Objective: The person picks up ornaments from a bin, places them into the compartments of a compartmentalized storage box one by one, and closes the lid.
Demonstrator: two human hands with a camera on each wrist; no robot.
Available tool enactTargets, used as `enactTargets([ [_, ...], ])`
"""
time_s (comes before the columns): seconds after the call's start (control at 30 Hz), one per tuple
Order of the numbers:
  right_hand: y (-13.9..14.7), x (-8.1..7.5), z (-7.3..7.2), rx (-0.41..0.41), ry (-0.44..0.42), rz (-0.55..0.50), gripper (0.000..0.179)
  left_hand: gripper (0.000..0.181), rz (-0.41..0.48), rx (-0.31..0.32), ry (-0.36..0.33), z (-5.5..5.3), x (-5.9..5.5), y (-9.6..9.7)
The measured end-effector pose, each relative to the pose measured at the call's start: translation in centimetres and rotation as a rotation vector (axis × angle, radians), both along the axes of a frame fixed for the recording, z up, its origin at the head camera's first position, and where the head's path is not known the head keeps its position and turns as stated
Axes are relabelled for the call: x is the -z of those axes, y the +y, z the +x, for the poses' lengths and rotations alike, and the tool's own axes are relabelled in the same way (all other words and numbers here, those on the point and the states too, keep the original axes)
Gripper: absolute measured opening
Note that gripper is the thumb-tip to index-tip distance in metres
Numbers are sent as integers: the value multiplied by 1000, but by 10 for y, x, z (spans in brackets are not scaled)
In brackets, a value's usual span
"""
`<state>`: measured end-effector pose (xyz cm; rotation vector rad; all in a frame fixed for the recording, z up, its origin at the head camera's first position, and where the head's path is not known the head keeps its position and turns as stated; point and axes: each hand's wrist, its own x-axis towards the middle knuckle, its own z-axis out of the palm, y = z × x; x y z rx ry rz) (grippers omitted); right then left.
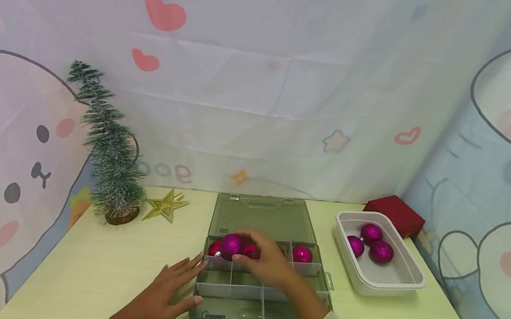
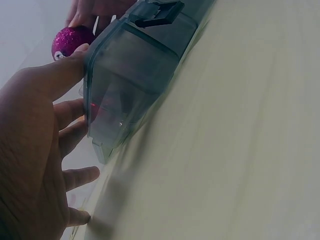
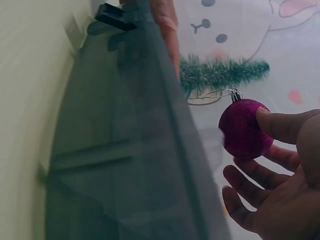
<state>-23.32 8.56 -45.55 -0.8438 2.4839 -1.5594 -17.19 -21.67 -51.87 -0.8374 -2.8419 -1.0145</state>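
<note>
A glittery magenta Christmas ball (image 1: 231, 247) with a silver cap is pinched between the thumb and fingers of my right hand (image 1: 271, 265), over the back row of a clear grey compartment box (image 1: 229, 306). In the right wrist view the ball (image 3: 245, 127) hangs beside the box wall, its cap up. My left hand (image 1: 163, 289) rests along the box's left side, fingers spread and fairly straight, as the left wrist view also shows. Shiny red-pink balls (image 1: 303, 254) lie in the back compartments, some partly hidden by the right hand and the held ball.
Right of the box stands a white plastic tub (image 1: 391, 278) with three glittery magenta balls (image 1: 381, 252). Behind it lies a dark red box (image 1: 395, 214). A small artificial tree (image 1: 115, 167) and a gold star (image 1: 167, 205) are at the back left. The box lid (image 1: 261, 221) leans back, raised.
</note>
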Motion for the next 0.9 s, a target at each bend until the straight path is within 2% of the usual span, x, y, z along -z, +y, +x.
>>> enactTargets([
  [0.3,-12,12,7,-3,104,190,54,69,3,-7,-27,0,-2,1],
  [0.6,-17,17,11,-21,109,237,52,71,-10,-11,-40,-3,1,0],
  [0.77,-20,20,12,-31,167,265,50,73,-4,-14,-58,-2,0,0],
  [0.9,-22,23,12,-31,196,302,49,73,-6,-16,-47,-2,1,0],
])
